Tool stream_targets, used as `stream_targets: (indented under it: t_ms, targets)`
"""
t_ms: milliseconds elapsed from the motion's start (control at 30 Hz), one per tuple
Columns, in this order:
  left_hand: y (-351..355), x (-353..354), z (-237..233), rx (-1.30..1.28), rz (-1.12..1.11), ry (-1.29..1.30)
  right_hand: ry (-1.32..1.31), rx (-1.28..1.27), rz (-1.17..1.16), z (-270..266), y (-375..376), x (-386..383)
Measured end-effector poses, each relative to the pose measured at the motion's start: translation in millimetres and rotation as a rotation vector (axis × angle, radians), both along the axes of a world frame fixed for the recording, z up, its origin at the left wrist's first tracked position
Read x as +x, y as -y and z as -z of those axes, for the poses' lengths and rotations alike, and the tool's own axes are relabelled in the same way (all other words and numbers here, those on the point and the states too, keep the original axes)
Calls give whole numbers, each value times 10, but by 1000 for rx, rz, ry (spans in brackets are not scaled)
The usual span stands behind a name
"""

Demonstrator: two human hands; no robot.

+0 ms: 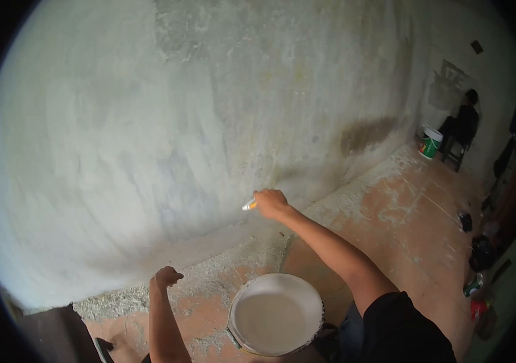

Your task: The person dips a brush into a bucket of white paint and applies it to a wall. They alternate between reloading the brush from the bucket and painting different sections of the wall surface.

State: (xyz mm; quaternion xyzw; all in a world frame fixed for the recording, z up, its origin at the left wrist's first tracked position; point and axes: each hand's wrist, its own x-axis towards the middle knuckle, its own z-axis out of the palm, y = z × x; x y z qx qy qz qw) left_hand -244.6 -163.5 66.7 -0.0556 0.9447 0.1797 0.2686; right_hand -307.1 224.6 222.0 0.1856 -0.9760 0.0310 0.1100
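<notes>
My right hand (272,202) is closed around a paintbrush (250,206), whose pale head points left toward the wall. A bit of yellow shows beside my fingers, and the rest of the handle is hidden. Lower left, my left hand (166,277) hangs in front of the wall's foot with its fingers curled in and no object visible in it. Between my forearms stands a round bucket (231,314) with a wire handle, holding milky whitish liquid (273,323). The wall (149,133) is patchy white and grey, with a brown stain (367,134) low on the right.
Pale scrapings litter the reddish floor (385,199) along the wall. A person in dark clothes (465,118) sits in the far corner beside a green-and-white bucket (430,142). Cans and a red item (479,310) lie at right. A dark object (55,333) stands lower left.
</notes>
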Motion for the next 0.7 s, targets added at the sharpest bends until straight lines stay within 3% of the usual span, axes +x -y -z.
stream_targets:
  t_ms: [267,333,400,533,700]
  targets:
    - [867,589,48,-173,-125,36,-472,-565,26,-1262,250,-112]
    - [914,830,-99,-93,-406,140,-580,-675,22,-1414,253,-64]
    - [991,976,-42,-80,-485,188,-753,-857,-30,-1517,268,-71]
    - [1066,1064,-22,-90,-590,330,-715,-903,-5,-1291,332,-308]
    - [759,857,-180,-27,-472,218,-567,-608,3,-836,331,-406]
